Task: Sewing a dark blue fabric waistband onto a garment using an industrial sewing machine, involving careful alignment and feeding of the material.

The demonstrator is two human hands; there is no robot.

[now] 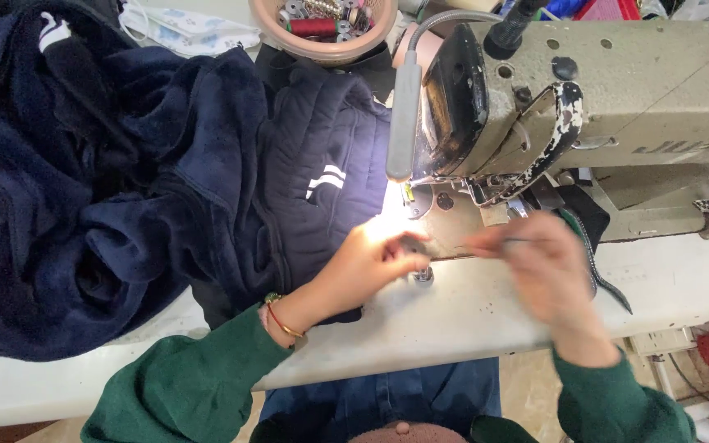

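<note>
Down by the needle of the sewing machine (584,107), the left hand (371,262) is curled, fingertips pinched at the brightly lit spot beside the navy fleece garment (125,189). Blurred, the right hand (547,267) pinches a thin dark tool (506,240); its kind is unclear.

left of frame: navy fleece garment (108,189), plush, matt | centre: quilted navy panel (322,164), smooth cloth | upper right: sewing machine (617,90), painted metal, chipped, dull | bottom: white table (469,312), smooth, matt | top: bowl (326,51), plastic
</note>
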